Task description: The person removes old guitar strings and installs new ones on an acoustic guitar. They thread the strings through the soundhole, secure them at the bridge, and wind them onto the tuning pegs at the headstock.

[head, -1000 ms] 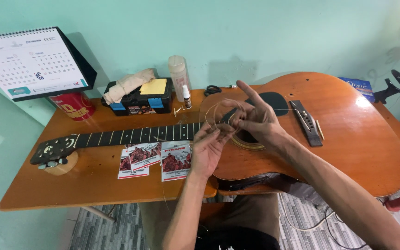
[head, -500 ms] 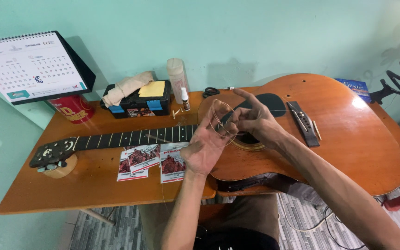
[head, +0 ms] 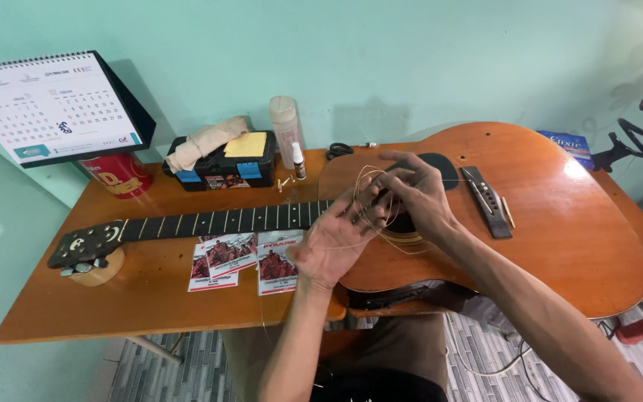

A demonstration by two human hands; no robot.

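Above the sound hole of an acoustic guitar (head: 545, 223) lying flat on a wooden table (head: 53, 313), both hands work a coiled guitar string (head: 376, 212). The left hand (head: 333, 242) is palm up with its fingers spread and raised, the thin wire loops passing around and between the fingertips. The right hand (head: 414, 192) reaches in from the right, and its thumb and fingers pinch the coil where it meets the left fingers. A loose tail of the string drops from the left hand past the table edge toward the person's lap. The coil hangs just over the guitar top, near the end of the fretboard (head: 225, 220).

The guitar's neck runs left across the table, with its headstock (head: 87, 246) resting on a small round wooden support (head: 98, 269). No strings show along the neck. On the body, the dark bridge (head: 487, 202) sits to the right of the hands, with a pale slim pin (head: 508, 212) lying just beside it.

Near the left forearm lie three string packets (head: 243, 257), flat on the table below the neck. Behind the neck stand a black box (head: 225, 167) with a folded cloth (head: 202, 141) and a yellow pad on it, a translucent bottle (head: 286, 123), a small dropper bottle (head: 299, 160), a red tin (head: 117, 175) and a desk calendar (head: 50, 104).
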